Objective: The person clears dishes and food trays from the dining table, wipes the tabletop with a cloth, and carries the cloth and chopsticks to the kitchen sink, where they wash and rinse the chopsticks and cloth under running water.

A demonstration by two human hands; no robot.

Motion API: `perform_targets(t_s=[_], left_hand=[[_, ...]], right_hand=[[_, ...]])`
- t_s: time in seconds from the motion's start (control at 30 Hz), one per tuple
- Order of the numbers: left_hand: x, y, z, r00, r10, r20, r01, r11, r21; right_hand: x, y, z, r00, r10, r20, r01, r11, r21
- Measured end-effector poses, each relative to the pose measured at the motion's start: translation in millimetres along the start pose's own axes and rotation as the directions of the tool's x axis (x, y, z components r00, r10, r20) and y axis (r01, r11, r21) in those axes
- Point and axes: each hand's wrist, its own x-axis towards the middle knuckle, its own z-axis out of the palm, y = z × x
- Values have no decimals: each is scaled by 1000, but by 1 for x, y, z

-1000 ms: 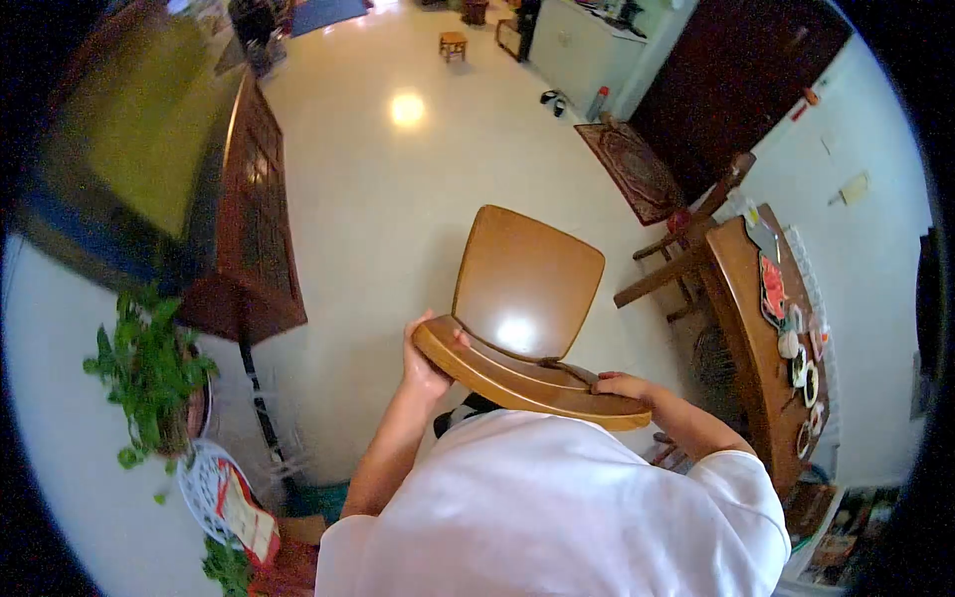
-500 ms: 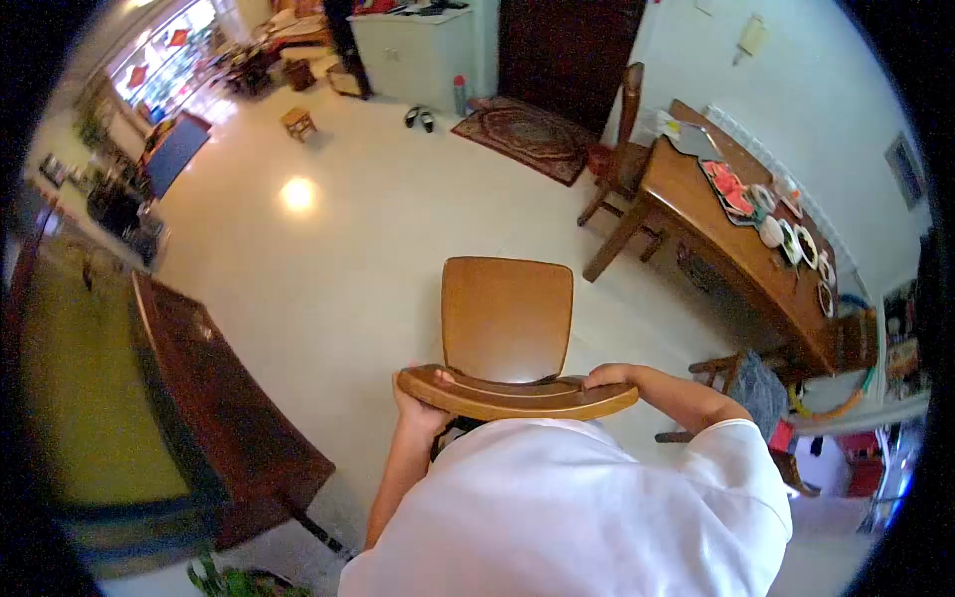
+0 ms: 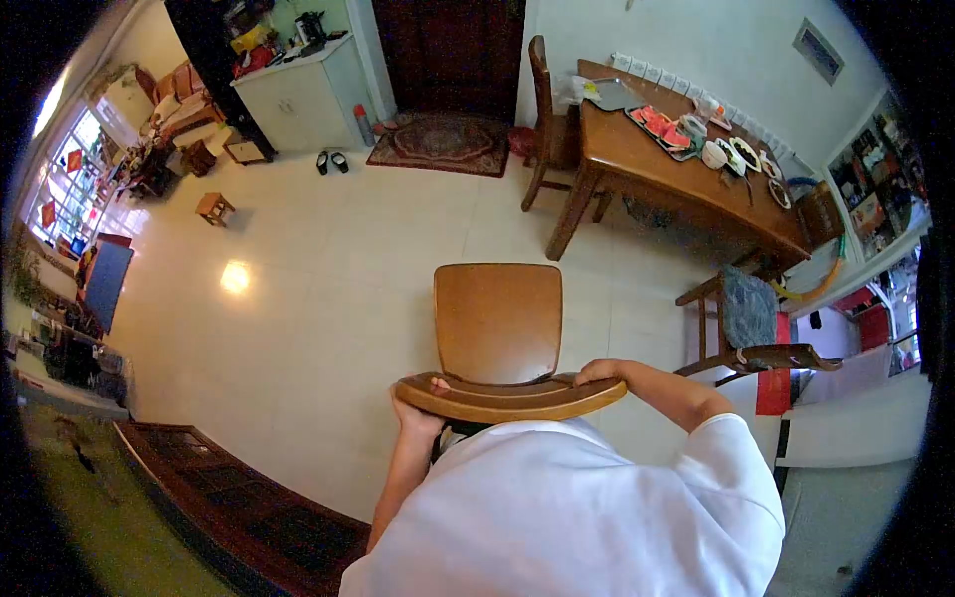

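Note:
A wooden chair (image 3: 498, 320) is right in front of my body, its seat pointing away from me and its curved backrest against my white shirt. My left hand (image 3: 418, 410) grips the left end of the backrest, with the fingertips showing over the top rail. At the other end, my right hand (image 3: 601, 372) is closed over the rail. The chair's legs are hidden under the seat, so I cannot tell whether they touch the floor.
To the right stands a wooden dining table (image 3: 637, 149) with dishes and a tray of red slices (image 3: 659, 127). One chair (image 3: 553, 134) is at its far end, another with a grey cover (image 3: 748, 308) nearer. A small stool (image 3: 214, 207), slippers (image 3: 331, 162) and a doormat (image 3: 438, 145) lie ahead; a dark wooden cabinet (image 3: 239, 497) is left.
My view has turned to the right, and the dining table and covered chair show more fully. The chair has turned along with me, both hands still on its backrest.

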Motion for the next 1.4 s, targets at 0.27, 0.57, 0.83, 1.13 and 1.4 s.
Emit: perform_targets(t_s=[0.27,0.57,0.83,1.13,1.4], left_hand=[[-2,15,-1,994,-68,83,70,997,-29],[23,16,-30,996,-80,38,77,995,69],[5,15,-15,994,-89,66,73,975,212],[0,-75,0,973,190,-134,-104,872,478],[28,-208,-37,968,73,-239,169,512,842]], right_hand=[[5,-6,15,999,22,-32,-22,1000,-19],[22,12,19,996,-40,-82,40,999,-8],[83,40,34,984,-72,-162,113,959,260],[-43,163,62,837,-192,-513,529,524,667],[-132,426,75,710,246,-660,634,186,751]])
